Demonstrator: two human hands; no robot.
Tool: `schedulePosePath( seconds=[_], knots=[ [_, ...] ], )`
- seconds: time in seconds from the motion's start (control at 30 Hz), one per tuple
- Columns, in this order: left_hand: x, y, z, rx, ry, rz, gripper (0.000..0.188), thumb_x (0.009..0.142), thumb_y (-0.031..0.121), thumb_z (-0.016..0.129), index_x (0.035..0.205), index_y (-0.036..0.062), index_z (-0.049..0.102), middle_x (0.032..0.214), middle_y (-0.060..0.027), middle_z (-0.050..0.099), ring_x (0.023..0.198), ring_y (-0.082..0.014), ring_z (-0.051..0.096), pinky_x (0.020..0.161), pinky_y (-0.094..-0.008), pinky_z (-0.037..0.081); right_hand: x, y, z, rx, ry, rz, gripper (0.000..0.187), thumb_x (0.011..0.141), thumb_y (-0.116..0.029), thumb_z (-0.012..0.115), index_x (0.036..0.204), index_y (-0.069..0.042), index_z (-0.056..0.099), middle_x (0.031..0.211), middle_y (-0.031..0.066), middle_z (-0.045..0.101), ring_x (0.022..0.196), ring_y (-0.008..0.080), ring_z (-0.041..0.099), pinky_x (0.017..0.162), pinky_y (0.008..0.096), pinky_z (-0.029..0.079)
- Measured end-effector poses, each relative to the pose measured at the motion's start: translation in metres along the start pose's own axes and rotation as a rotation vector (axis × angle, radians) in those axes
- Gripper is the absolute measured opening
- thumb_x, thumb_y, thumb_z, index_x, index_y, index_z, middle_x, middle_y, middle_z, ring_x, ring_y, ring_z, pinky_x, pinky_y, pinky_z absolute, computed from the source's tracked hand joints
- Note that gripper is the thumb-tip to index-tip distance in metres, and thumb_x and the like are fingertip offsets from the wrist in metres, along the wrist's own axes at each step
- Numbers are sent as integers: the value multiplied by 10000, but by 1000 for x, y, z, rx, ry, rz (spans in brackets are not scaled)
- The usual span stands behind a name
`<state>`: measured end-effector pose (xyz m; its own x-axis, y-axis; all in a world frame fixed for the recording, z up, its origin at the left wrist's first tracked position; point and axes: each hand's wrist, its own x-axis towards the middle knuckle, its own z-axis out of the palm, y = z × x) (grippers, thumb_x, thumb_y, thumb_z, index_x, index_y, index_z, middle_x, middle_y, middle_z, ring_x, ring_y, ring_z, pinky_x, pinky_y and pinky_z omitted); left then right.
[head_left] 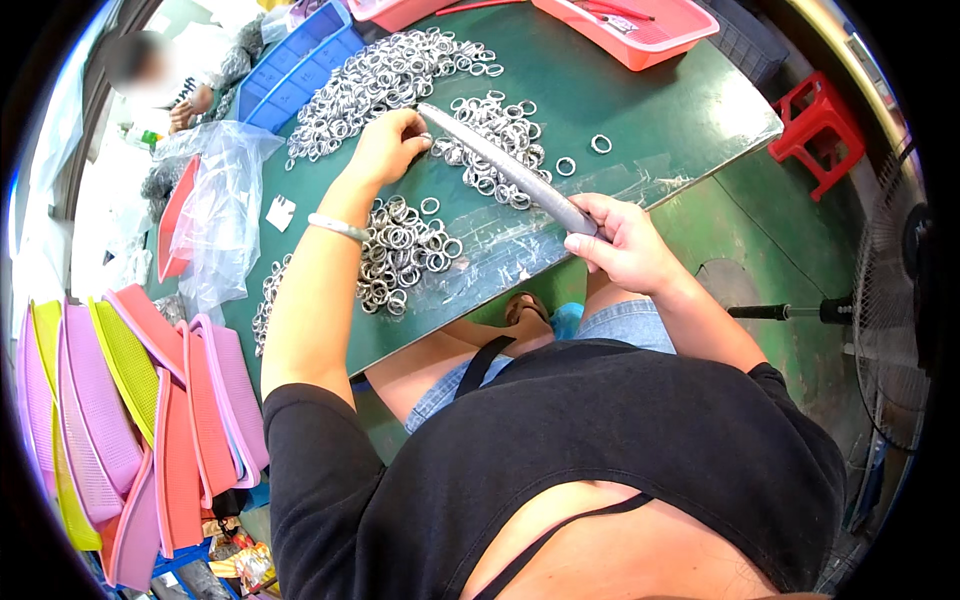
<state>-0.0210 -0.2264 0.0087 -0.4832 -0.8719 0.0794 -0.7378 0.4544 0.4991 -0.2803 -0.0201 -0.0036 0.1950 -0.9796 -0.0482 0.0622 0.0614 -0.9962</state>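
My right hand (625,245) is closed round the near end of a long grey tapered metal rod, a ring mandrel (500,165). The mandrel slants up and left across the green table, over a pile of silvery metal rings (510,130). By its thin far end, my left hand (390,145) is bent with thumb and fingers together at a small metal ring (427,141), partly hidden by the fingers. A larger heap of rings (400,70) lies beyond that hand. Nearer me, right of my left forearm, is another pile of rings (400,250).
Blue bins (300,65) and a red tray (640,30) stand at the table's far side. Clear plastic bags (215,210) lie left. Stacked coloured baskets (130,400) stand lower left. A red stool (820,130) and a fan (895,300) are right. Another person sits far left.
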Motion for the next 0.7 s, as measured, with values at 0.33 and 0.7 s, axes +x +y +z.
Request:
schedulePosePath(
  seconds=[0.33, 0.7],
  knots=[
    [-42, 30, -22, -1213, 61, -121, 81, 843, 40, 576, 905, 27, 525, 868, -92, 624, 771, -172, 627, 660, -244, 529, 2, -3, 1, -264, 20, -77, 294, 770, -37, 616, 1054, 10, 560, 763, 54, 589, 679, 98, 526, 618, 252, 440],
    [-65, 46, -10, -1414, 63, 9, 112, 854, 47, 553, 959, 62, 516, 1021, -155, 606, 890, -193, 616, 776, -311, 527, 0, -11, 9, -406, 46, -127, 301, 749, -36, 623, 1044, -3, 570, 758, 94, 603, 676, 133, 550, 628, 278, 449]
  ],
)
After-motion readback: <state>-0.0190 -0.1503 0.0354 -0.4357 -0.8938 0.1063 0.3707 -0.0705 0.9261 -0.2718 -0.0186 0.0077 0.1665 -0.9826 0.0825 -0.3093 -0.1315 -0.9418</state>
